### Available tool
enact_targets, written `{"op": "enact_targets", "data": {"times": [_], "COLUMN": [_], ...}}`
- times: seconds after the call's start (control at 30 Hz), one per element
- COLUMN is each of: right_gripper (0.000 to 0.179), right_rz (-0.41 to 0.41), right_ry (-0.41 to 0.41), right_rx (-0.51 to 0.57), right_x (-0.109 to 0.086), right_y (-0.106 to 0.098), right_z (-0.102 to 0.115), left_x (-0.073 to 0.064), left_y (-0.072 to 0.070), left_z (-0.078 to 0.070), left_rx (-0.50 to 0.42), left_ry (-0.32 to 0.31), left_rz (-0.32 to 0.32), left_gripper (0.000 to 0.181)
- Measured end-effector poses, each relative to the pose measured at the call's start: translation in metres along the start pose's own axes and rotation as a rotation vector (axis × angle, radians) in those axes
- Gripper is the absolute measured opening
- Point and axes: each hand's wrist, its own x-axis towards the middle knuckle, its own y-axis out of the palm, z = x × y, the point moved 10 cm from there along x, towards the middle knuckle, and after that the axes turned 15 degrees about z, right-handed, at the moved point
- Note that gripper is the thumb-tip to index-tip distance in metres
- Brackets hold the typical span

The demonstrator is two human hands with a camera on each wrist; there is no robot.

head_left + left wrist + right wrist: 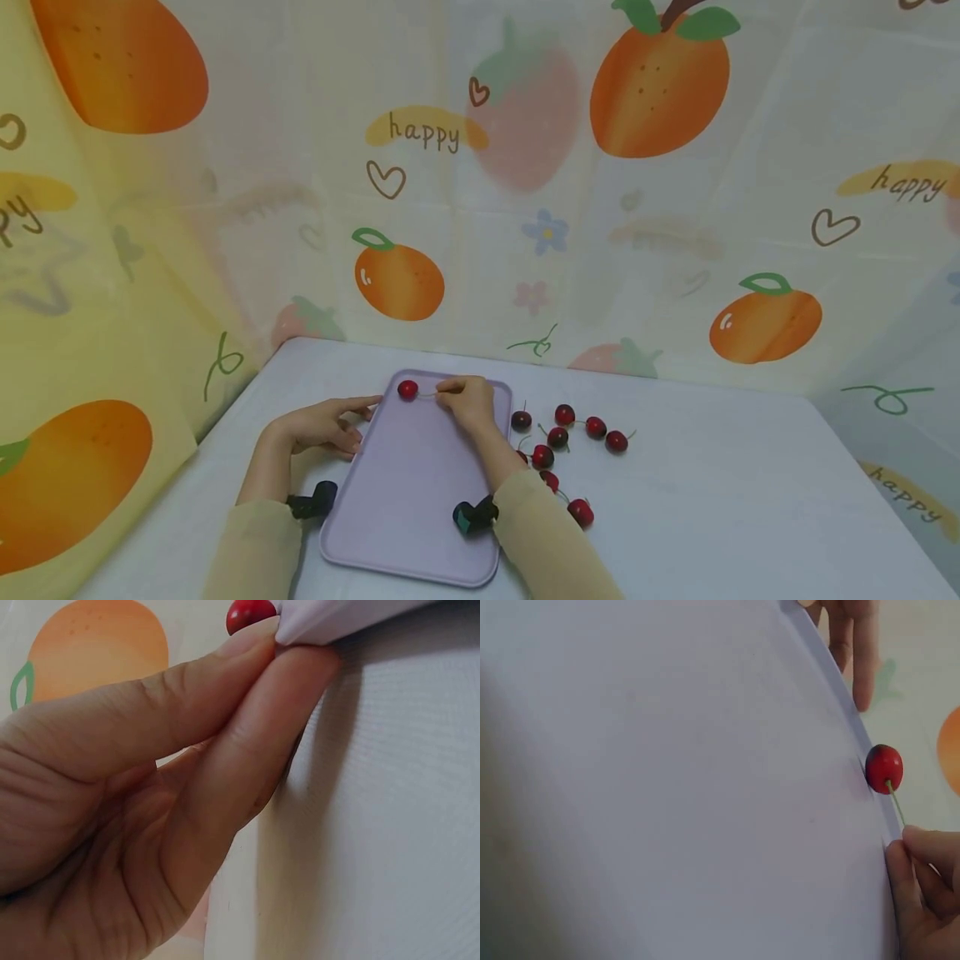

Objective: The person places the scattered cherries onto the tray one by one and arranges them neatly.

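A red cherry (408, 390) lies at the top left corner of the lilac tray (420, 492), its thin stem stretching to the right. My right hand (467, 404) pinches the end of that stem between thumb and fingertips, over the tray's far end. In the right wrist view the cherry (885, 769) sits close by the rim, stem between the fingertips. At the tray's left side, my left hand (322, 425) touches the rim with thumb and fingertips, fingers mostly straight. The left wrist view shows those fingertips (319, 664) right at the tray's edge.
Several dark red cherries (558, 437) with stems lie on the white table (720, 492) to the right of the tray, some partly hidden by my right forearm. A fruit-print curtain (540, 250) stands behind the table and along its left side.
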Motion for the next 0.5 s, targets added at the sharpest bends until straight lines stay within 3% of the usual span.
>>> {"op": "enact_targets", "data": {"times": [0.4,0.5], "right_gripper": [0.014,0.016], "right_rz": [-0.031,-0.027], "right_ry": [0.019,0.033], "right_rx": [0.002,0.103], "right_x": [-0.002,-0.001], "right_y": [-0.007,-0.011], "right_z": [0.001,0.0], "left_x": [-0.001,-0.002], "left_y": [-0.001,0.0], "left_z": [-0.001,-0.001], "left_rx": [-0.017,-0.012], "left_ry": [-0.004,0.002], "left_rz": [-0.003,0.001], "left_gripper": [0.082,0.082]}}
